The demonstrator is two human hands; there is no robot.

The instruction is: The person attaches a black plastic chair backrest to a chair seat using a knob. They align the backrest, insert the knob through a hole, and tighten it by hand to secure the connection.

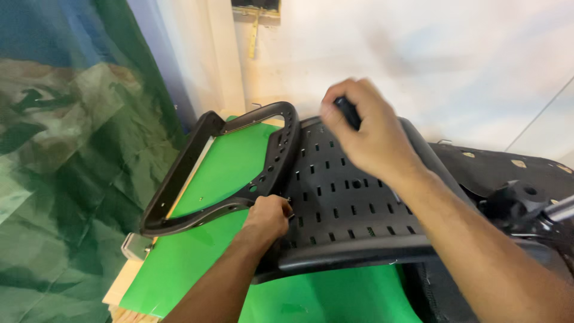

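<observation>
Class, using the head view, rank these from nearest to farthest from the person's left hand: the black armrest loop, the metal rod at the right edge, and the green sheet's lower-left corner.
From the left hand:
1. Black armrest loop: touching the fingers, upper left.
2. Green sheet's lower-left corner: down and left.
3. Metal rod: far right edge.

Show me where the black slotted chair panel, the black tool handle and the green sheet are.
black slotted chair panel (353, 203): head view, on its slotted middle.
black tool handle (348, 112): head view, on the part showing from the right hand.
green sheet (227, 167): head view, on the bare area inside the black frame.
</observation>
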